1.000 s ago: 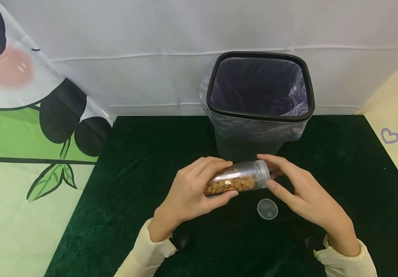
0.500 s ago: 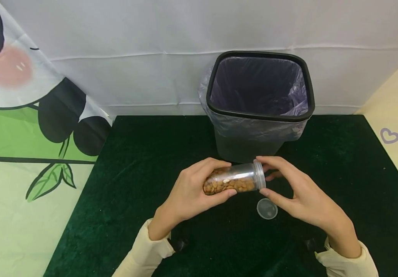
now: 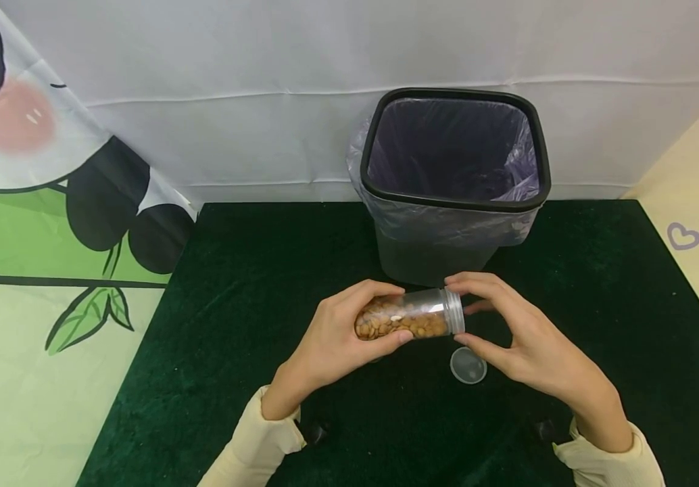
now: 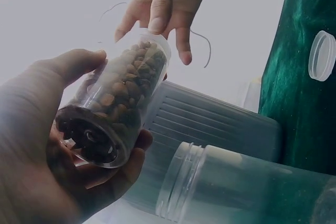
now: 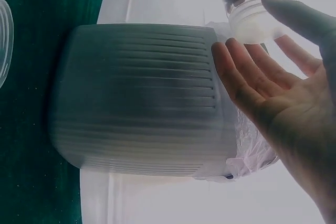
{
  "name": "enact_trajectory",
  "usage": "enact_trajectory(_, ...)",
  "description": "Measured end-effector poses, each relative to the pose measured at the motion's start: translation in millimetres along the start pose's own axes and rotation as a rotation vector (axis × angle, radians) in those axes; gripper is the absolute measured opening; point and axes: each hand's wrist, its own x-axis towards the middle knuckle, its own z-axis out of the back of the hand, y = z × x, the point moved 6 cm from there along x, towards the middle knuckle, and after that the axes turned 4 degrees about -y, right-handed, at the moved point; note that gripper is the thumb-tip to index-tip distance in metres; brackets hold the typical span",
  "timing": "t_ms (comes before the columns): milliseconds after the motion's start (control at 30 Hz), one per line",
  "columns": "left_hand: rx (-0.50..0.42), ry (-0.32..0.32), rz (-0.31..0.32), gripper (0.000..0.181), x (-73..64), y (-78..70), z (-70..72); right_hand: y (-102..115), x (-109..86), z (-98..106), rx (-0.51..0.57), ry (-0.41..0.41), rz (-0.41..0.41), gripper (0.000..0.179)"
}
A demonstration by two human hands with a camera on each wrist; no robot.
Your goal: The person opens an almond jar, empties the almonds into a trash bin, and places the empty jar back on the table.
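Observation:
A clear plastic jar of almonds [image 3: 401,315] is held on its side above the cloth, by my left hand [image 3: 340,331], which curls round its base end. At its other end, a translucent screw lid [image 5: 249,22] covers the mouth. My right hand [image 3: 526,331] has thumb and forefinger on opposite sides of this lid [image 3: 454,312], the other fingers spread behind it. In the left wrist view, a second clear jar [image 4: 247,182] with a bare threaded neck lies below; my left hand mostly hides it from the head view. A loose clear lid [image 3: 468,366] lies on the cloth.
Just beyond the hands stands a black-rimmed bin [image 3: 425,253] lined with a clear bag. Dark green cloth [image 3: 252,270] covers the table. White fabric [image 3: 234,88] hangs behind, and a printed panel [image 3: 82,250] stands at the left.
The jar of almonds has shifted slightly left and tipped a little. My right thumb and forefinger have moved left with its lid end, staying at its rim. The bin and loose lid stay put.

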Motion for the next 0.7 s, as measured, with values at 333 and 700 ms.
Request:
enact_trajectory(333,-0.009,0.007,0.007,0.047,-0.7,2.3,-2.6,0.6,-0.5,-0.2,0.002,-0.006,0.027,0.079)
enact_trajectory(700,-0.098,0.013,0.04,0.046,-2.7,6.9,-4.5,2.0,-4.3,5.3,-0.047,-0.027,0.005,0.071)
